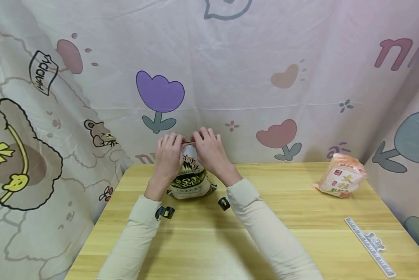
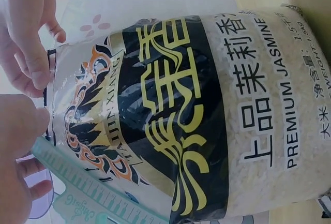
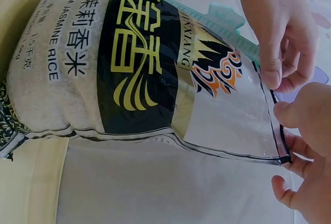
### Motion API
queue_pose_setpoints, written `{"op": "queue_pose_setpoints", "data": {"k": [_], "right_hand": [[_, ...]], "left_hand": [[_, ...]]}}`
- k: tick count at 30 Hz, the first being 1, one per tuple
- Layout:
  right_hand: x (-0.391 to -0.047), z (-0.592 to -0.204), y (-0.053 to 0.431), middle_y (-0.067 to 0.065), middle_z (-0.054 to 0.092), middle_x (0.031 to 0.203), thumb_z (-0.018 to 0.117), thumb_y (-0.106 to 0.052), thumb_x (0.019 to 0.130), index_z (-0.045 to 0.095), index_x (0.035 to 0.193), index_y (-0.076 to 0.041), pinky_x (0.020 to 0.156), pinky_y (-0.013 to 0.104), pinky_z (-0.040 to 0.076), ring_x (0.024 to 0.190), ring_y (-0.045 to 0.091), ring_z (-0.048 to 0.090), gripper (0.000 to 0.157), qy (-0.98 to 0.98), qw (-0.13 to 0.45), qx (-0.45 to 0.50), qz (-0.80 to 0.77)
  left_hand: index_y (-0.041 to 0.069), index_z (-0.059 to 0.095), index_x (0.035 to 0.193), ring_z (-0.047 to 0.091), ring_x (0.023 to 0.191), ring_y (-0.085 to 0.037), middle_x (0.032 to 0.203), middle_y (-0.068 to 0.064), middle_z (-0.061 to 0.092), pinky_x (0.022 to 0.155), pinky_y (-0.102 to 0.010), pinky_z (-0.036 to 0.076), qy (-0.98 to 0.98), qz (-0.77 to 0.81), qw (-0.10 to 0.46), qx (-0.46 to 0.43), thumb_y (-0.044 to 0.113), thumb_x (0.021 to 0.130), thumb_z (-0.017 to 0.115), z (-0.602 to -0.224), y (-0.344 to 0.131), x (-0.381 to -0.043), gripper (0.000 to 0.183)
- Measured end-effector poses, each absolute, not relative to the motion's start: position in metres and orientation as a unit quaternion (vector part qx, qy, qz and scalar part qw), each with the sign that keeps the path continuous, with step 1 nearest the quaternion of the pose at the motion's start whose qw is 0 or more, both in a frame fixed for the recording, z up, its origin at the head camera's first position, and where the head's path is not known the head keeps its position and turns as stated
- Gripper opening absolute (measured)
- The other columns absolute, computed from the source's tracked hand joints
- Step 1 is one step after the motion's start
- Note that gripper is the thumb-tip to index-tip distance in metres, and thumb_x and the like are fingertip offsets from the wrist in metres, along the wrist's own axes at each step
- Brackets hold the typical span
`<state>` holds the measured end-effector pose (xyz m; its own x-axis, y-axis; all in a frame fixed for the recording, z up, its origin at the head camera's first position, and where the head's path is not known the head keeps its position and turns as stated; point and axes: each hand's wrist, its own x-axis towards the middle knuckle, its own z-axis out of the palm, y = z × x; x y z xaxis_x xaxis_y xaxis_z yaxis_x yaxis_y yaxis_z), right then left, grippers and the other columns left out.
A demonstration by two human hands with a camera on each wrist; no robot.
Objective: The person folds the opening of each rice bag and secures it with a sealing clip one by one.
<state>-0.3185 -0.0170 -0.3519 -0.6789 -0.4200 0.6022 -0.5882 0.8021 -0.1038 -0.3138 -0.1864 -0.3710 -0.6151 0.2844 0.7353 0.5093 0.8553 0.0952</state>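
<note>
A plastic bag of jasmine rice (image 1: pixel 187 182) with a black-and-gold label stands upright on the table. My left hand (image 1: pixel 169 155) pinches the bag's top edge on the left, between thumb and fingers. On the right, my right hand (image 1: pixel 211 151) pinches the same edge, its thumb near the left one. The upper part of the bag is flat and pale, while rice grains show through lower down. A teal ruler (image 2: pixel 98 190) with a cut-out figure runs along the bag's left side, one end close to my left fingers.
An orange-and-white packet (image 1: pixel 341 177) stands at the table's back right. In front of it lies a pale grey ruler (image 1: pixel 370 247) with a cut-out figure. A patterned curtain (image 1: pixel 230 77) hangs behind the wooden table (image 1: pixel 300 217).
</note>
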Motion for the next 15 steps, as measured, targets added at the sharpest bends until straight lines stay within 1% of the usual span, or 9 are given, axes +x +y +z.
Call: {"op": "queue_pose_setpoints", "data": {"k": [5,9,15], "right_hand": [[-0.315,-0.356,-0.013,0.009,0.057,0.126,0.064,-0.02,0.102,0.064,0.117,-0.013,0.081,0.038,0.044,0.111,0.027,0.051,0.017,-0.897,0.3,0.285,0.156],[-0.311,-0.359,-0.009,0.01,0.055,0.13,0.064,-0.021,0.101,0.063,0.122,-0.012,0.084,0.041,0.044,0.117,0.028,0.051,0.022,-0.891,0.302,0.291,0.171],[-0.302,-0.361,0.002,0.01,0.054,0.134,0.066,-0.019,0.1,0.062,0.125,-0.011,0.085,0.043,0.043,0.122,0.029,0.049,0.027,-0.891,0.303,0.279,0.19]], "left_hand": [[0.004,0.062,0.105,0.054,0.101,-0.036,0.11,-0.015,0.061,0.093,-0.053,0.042,-0.884,-0.156,0.381,-0.223,0.011,0.102,0.061,-0.372,-0.186,-0.312,0.008],[0.004,0.063,0.108,0.054,0.105,-0.037,0.114,-0.016,0.061,0.096,-0.055,0.042,-0.885,-0.151,0.384,-0.215,0.012,0.101,0.062,-0.373,-0.186,-0.309,0.011],[0.004,0.062,0.117,0.052,0.118,-0.04,0.128,-0.019,0.059,0.099,-0.058,0.041,-0.89,-0.149,0.379,-0.204,0.014,0.102,0.062,-0.37,-0.185,-0.303,0.019]]}}
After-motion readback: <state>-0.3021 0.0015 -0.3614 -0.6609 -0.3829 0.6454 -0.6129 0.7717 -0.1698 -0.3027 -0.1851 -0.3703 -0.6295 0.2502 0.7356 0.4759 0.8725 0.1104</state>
